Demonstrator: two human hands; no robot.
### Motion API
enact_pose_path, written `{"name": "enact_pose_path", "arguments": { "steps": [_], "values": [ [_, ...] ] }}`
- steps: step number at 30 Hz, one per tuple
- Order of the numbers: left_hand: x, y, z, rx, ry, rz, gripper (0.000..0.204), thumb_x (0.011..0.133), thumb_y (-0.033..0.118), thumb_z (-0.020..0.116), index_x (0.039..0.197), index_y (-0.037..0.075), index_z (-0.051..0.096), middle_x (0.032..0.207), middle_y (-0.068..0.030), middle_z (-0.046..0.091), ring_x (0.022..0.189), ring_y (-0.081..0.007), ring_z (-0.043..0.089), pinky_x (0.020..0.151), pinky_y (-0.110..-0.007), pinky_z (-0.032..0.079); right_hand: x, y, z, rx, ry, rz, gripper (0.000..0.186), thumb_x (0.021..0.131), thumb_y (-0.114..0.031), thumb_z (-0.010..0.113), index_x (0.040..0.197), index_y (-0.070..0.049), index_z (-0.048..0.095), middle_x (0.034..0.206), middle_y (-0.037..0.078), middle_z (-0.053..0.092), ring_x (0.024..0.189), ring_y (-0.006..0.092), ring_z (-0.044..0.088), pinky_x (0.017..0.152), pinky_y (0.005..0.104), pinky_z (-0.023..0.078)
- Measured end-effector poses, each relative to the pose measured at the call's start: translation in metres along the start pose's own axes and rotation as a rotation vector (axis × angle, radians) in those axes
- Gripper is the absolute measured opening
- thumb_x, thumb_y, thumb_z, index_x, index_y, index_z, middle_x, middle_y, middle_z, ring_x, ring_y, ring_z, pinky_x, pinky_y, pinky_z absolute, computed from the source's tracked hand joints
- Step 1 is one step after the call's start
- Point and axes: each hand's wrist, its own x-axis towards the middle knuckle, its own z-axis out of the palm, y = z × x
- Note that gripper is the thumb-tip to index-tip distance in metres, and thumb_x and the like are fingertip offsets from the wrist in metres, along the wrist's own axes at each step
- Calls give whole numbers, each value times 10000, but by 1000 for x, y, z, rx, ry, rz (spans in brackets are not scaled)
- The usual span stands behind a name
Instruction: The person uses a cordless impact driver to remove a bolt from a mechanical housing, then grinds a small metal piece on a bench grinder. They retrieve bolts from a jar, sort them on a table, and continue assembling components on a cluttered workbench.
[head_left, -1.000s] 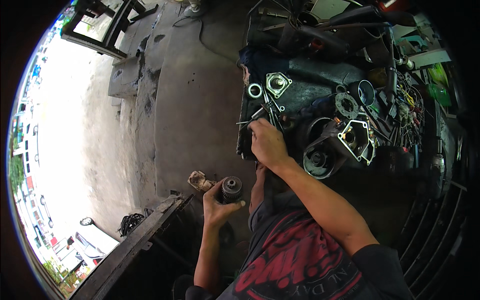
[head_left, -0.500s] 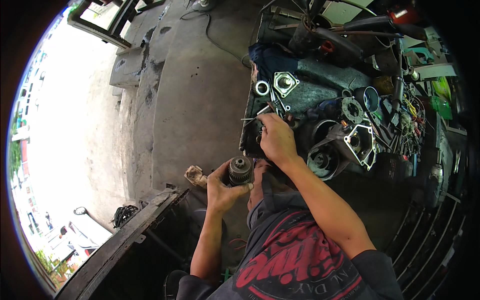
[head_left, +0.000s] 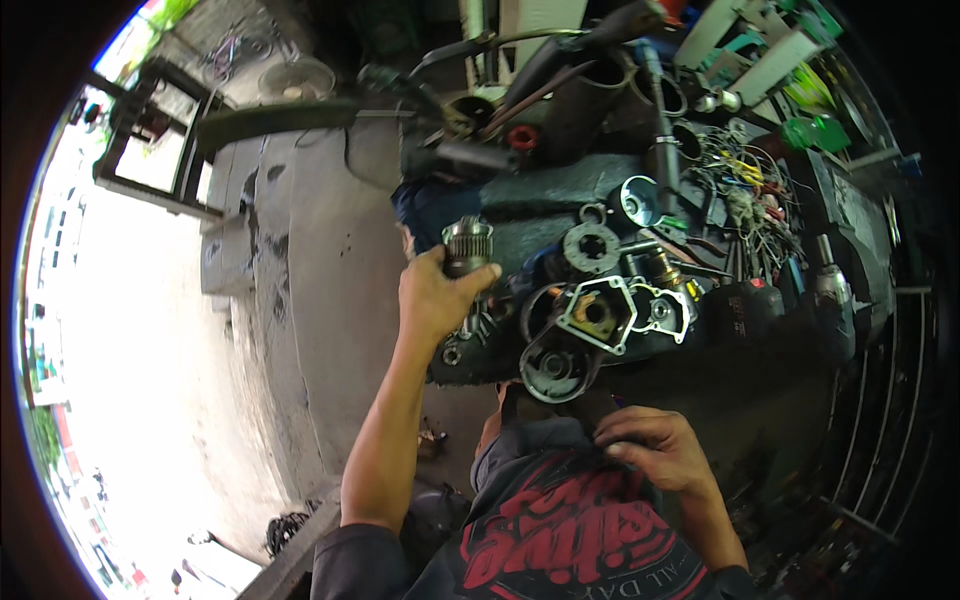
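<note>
My left hand [head_left: 432, 300] is closed around a cylindrical toothed metal gear [head_left: 468, 240], thumb on one side, fingers on the other. It holds the gear over the left end of the dark workbench. Small metal parts [head_left: 475, 322] lie just beyond the wrist. My right hand [head_left: 655, 445] is drawn back near my waist with its fingers curled; whatever they hold, if anything, is hidden. Before me on the bench sit a metal housing with a five-sided rim [head_left: 622, 345] and an open round casing [head_left: 558, 378].
Farther back lie a round plate with holes [head_left: 590, 248] and a metal cup [head_left: 637, 200]. A dark cloth [head_left: 432, 208] hangs at the bench's left corner. Tangled wires [head_left: 745, 175] and a power tool [head_left: 832, 290] are on the right. Large dark tubes [head_left: 585, 90] stand behind.
The view has swung toward the bench. My left hand has carried the gear from beside the bench to above it. My right hand has left the small parts and come back to my waist.
</note>
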Motion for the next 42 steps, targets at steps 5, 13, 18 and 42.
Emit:
{"name": "enact_pose_path", "arguments": {
  "steps": [5, 13, 18, 42],
  "values": [
    [83, 43, 44, 363, -81, 351, 628, 664, 329, 901, 1202, 47, 742, 1005, -187, 771, 955, -337, 746, 882, -412, 558, -57, 65, -38, 3, 390, 242, 240, 886, -11, 710, 1121, 18, 750, 1026, 87, 724, 896, 174, 695, 796, 292, 546],
    [147, 55, 104, 796, -389, 518, 613, 668, 226, 905, 1228, 76, 705, 1146, -181, 730, 1116, -360, 687, 968, -453, 548, -137, 230, -61, -302, 654, 505, 451, 860, -172, 771, 1261, 16, 684, 1150, 196, 725, 979, 344, 734, 877, 410, 564],
    [128, 52, 105, 725, -177, 610, 662, 695, 169, 886, 1317, 93, 673, 1290, -190, 690, 1194, -344, 660, 1025, -435, 520, -159, 287, -69, -279, 548, 733, 498, 882, -258, 765, 1284, 20, 670, 1231, 243, 700, 1085, 368, 709, 938, 444, 547],
    [-129, 98, 109, 232, 241, 329, 1121, 593, 294, 975, 1530, 23, 422, 1541, -265, 412, 1436, -441, 421, 1181, -498, 381, -15, 142, -196, -624, -145, 116, 410, 948, -319, 697, 1277, -75, 680, 1268, 156, 660, 1178, 365, 633, 1003, 460, 516]
  ]
}}
